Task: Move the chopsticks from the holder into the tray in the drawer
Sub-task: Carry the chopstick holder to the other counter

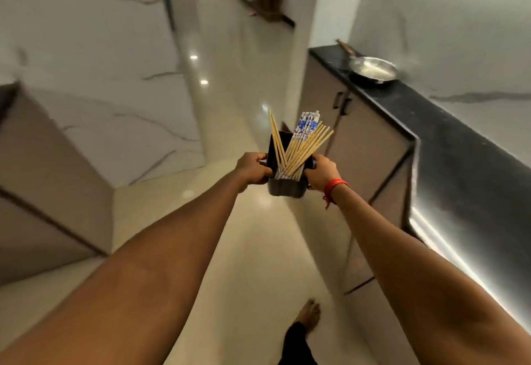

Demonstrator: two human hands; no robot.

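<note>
A dark box-shaped holder [286, 187] is carried in the air over the floor, at arm's length in front of me. My left hand [253, 169] grips its left side and my right hand [322, 172] grips its right side. Several wooden chopsticks [306, 150] stick up out of it and lean right; a few lean left. Among them stand several chopsticks [305, 124] with blue and white patterned tops. A red thread is tied round my right wrist. No drawer or tray is in view.
A black counter [448, 146] runs along the right over beige cabinets [370, 149] with dark handles; a metal frying pan [373, 70] rests on its far end. Glossy cream floor [230, 92] stretches ahead. A beige cabinet [37, 181] stands at left. My bare foot [309, 314] is below.
</note>
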